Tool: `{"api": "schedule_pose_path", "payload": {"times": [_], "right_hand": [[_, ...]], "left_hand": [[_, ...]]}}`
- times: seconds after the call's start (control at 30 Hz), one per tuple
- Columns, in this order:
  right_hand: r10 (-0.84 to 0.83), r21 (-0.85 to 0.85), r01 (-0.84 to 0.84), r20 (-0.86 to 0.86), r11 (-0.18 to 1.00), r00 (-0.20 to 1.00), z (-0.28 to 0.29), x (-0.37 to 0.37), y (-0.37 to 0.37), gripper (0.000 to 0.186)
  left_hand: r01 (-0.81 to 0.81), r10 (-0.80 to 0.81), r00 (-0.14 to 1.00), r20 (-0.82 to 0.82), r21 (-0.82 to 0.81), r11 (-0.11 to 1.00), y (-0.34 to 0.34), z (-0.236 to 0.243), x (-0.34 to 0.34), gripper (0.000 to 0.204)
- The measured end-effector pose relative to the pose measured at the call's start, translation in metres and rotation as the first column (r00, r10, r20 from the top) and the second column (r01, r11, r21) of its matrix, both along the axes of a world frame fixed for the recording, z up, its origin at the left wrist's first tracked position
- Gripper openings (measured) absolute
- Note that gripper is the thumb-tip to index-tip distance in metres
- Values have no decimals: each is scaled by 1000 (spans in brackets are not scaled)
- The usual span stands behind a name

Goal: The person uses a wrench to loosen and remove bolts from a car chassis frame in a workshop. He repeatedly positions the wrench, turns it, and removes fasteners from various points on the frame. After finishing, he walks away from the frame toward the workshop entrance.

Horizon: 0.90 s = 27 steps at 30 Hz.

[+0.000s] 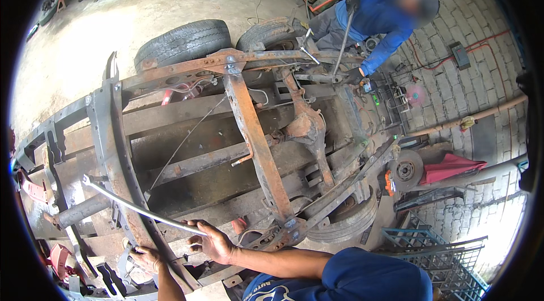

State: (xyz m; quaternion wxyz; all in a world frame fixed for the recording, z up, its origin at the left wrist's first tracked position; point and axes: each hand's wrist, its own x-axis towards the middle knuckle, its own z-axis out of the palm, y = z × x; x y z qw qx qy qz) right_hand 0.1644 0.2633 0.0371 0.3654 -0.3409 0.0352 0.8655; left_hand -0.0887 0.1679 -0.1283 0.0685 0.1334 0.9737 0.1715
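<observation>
Right hand (214, 244): fingers curled loosely round the near end of a long silver bar (136, 206), which runs up and left from them to its head, over by the dark crossmember (122, 153). Left hand (147, 259) is below and left of those fingers, at the crossmember's lower part; can't tell if its fingers grip anything, metal and shadow hide them.

Bar looks like steel: stiff, fairly heavy for its length, not fragile, maybe slick if oily. Best hold is the plain end under the right fingers, second hand nearer the head for support.

Around: tubular shaft (195, 166) beyond the right fingers, rusty crossmember (255, 151) up and right of them, axle housing (306, 126) farther that way, tyre (184, 43) well beyond. Co-worker (374, 15) far up-right, well apart. In the way: the dark crossmember between left fingers and bar head limits the bar's downward swing.
</observation>
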Motion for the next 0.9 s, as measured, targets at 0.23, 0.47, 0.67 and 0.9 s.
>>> {"api": "schedule_pose_path", "payload": {"times": [0.23, 0.47, 0.67, 0.9], "right_hand": [[26, -104, -25, 5, 994, 1000, 5, 0, 2, 34], [18, 33, -20, 52, 999, 998, 3, 0, 5, 26], [15, 90, -17, 25, 996, 1000, 1, 1, 5, 24], [-52, 135, 39, 89, 990, 995, -2, -5, 0, 24]], "left_hand": [[46, -47, 985, -164, -10, 999, 0, 0, 10, 38], [17, -5, 991, -131, 86, 996, 10, 22, 14, 26], [-72, 64, 995, 72, 115, 991, 7, 33, 7, 23], [201, -339, 939, 53, 717, 667, 175, 143, -111, 42]]}}
